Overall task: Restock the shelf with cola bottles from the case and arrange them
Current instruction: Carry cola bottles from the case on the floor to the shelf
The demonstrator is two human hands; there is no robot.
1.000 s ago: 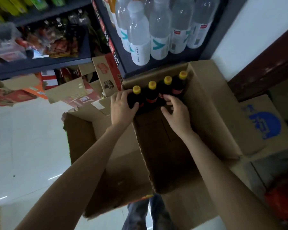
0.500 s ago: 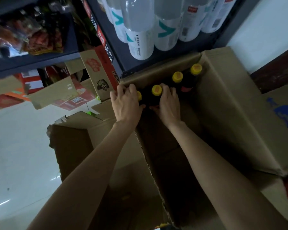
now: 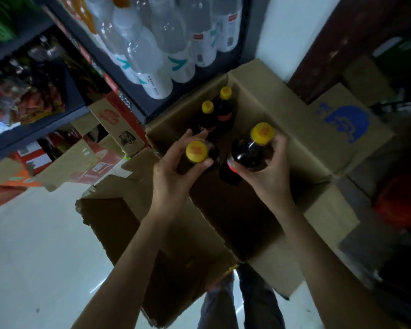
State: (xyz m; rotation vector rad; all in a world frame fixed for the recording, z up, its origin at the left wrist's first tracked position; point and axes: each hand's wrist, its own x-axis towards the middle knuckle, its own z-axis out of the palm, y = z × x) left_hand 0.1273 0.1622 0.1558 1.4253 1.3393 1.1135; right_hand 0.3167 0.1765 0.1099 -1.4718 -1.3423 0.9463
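Shop floor, open cardboard case [image 3: 294,119] under shelf [image 3: 138,100]. Left hand [image 3: 173,176] grips one cola bottle [image 3: 196,151] above case, right hand [image 3: 268,176] another [image 3: 249,153]. Two bottles [image 3: 215,115] inside; lower bodies hidden, labels blurred.

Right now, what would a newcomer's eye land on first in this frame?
The two yellow-capped cola bottles at centre: the left hand grips one and the right hand grips another, both over the open case. Two more bottles stand at the case's far end. Above, clear bottles crowd the shelf.
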